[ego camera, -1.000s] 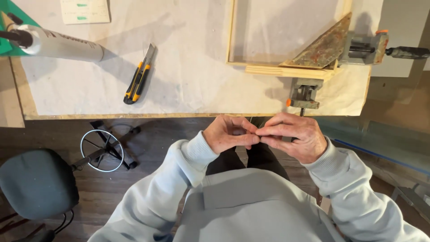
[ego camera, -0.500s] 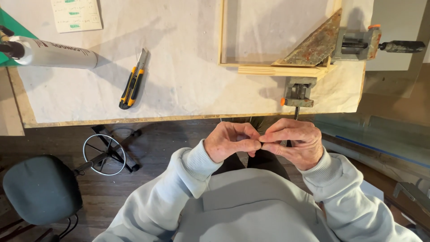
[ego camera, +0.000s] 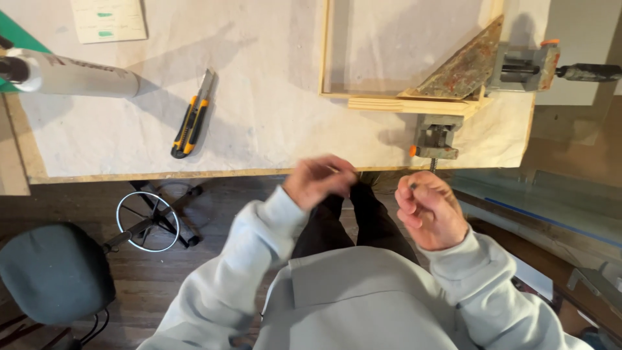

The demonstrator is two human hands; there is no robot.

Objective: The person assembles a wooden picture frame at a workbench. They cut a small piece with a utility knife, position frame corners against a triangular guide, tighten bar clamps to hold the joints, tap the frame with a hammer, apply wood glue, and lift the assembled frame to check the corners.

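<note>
The hands have come apart: half a second ago they were pressed together, fingertips meeting at mid-frame, and now the left hand (ego camera: pixel 319 180) sits blurred just below the near edge of the table while the right hand (ego camera: pixel 429 210) has dropped lower and to the right. Whatever the two were working between them has been let go on one side, I judge

The right hand is curled into a loose fist, thumb against forefinger, with a small dark speck (ego camera: pixel 413 186) pinched at the tip; too small to say what it is. The left hand has its fingers bunched, yet motion smears it, so I cannot tell whether it grips anything

Up on the white paper-covered wooden table (ego camera: pixel 259 116), nothing has shifted: the yellow-and-black utility knife (ego camera: pixel 192 118) lies left of centre, the long white cartridge tube (ego camera: pixel 71 74) runs in from the left edge, and the pale wooden frame (ego camera: pixel 402 100) stays held by the grey metal corner clamp (ego camera: pixel 447 84) at upper right. A small sheet of paper with green marks (ego camera: pixel 109 19) is cut off by the top edge

Below, a grey-cushioned stool (ego camera: pixel 55 272) is cropped at lower left, and a chrome foot ring (ego camera: pixel 148 221) shows on the dark floorboards. The person's grey sweatshirt (ego camera: pixel 350 304) fills the bottom, hiding the lap
</note>
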